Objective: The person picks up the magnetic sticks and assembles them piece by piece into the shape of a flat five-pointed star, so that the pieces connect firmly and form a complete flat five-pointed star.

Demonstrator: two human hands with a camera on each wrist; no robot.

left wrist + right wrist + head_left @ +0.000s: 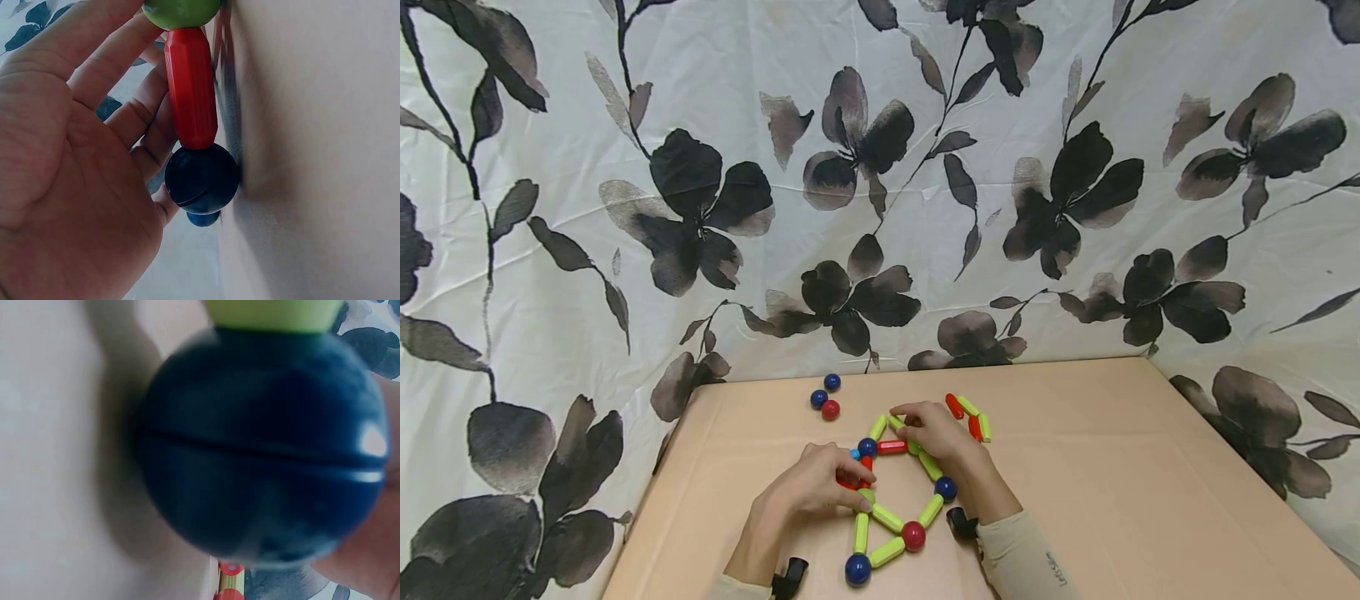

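Observation:
On the tabletop lies a joined figure of magnetic sticks and balls. My left hand (812, 483) holds it at its left side, fingers and thumb around the green ball (182, 9) beside a red stick (191, 87). Below that stick in the left wrist view sits a dark blue ball (202, 179). At the figure's top, my right hand (936, 429) pinches a yellow-green stick (895, 422) close to a horizontal red stick (892, 447). A blue ball (262, 450) fills most of the right wrist view, hiding the right fingertips.
Two small blue balls (832, 382) and a red ball (831, 409) lie at the back left. Loose red and yellow-green sticks (967, 406) lie beyond my right hand. A floral cloth (955, 250) hangs behind the table (1135, 483).

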